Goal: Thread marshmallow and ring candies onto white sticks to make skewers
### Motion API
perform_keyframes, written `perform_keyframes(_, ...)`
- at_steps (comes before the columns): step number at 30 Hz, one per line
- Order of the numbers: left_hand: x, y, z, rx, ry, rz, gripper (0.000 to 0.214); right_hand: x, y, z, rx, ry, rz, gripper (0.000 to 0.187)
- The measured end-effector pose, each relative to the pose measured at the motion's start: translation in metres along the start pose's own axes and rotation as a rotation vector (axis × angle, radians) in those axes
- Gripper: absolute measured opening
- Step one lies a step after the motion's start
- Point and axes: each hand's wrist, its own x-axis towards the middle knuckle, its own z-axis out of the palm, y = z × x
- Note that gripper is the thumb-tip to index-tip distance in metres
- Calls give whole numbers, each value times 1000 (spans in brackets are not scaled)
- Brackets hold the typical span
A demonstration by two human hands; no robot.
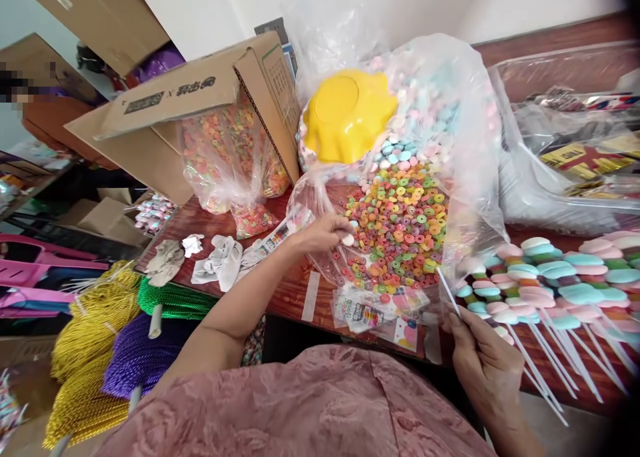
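Observation:
My left hand (323,234) reaches into an open clear plastic bag (465,230) and pinches a small white candy piece (348,240) at the edge of a heap of colourful ring candies (400,227). My right hand (483,360) is closed on a thin white stick (447,290) that points up toward the bag. Pastel pink, blue and white candies (425,110) fill the back of the bag, under an upturned yellow bowl (347,117).
Finished candy skewers (550,274) lie in a row on the wooden table (295,290) at right. A cardboard box (210,110) holds a bag of ring candy. Small printed packets (370,310) sit at the table edge. Gold, green and purple cord bundles (115,337) lie lower left.

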Motion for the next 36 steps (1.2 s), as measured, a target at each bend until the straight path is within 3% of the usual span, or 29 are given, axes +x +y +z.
perform_keyframes(2, -14, 4, 9, 81, -52, 30, 21, 0, 0, 1, -8, 12, -9, 21)
perform_keyframes(3, -17, 4, 11, 118, -18, 28, 19, 0, 0, 2, -12, 16, -13, 21)
perform_keyframes(7, -9, -6, 8, 249, 243, 4, 17, -3, 3, 3, -31, 23, -25, 20)
perform_keyframes(12, 10, -15, 8, 445, 164, 69, 9, -3, 1, 2, -38, 23, -16, 20)
perform_keyframes(15, 8, -14, 12, 368, 213, 68, 19, -2, -2, 2, -41, 33, -18, 20)
perform_keyframes(18, -2, -6, 14, 80, 315, 22, 23, -2, 0, 2, -33, 21, -32, 19)
perform_keyframes(21, -12, 4, 16, -77, 224, 9, 21, -4, 3, 2, -19, 8, -62, 18)
perform_keyframes(25, -19, 8, 26, 84, 21, 29, 13, -4, 5, 2, -15, -4, -77, 18)
perform_keyframes(32, -38, 2, 47, 413, 155, 157, 13, -8, -3, -3, -92, 97, -21, 19)
perform_keyframes(36, -51, 7, 62, 414, 211, 227, 23, -11, -2, -6, -118, 138, -46, 19)
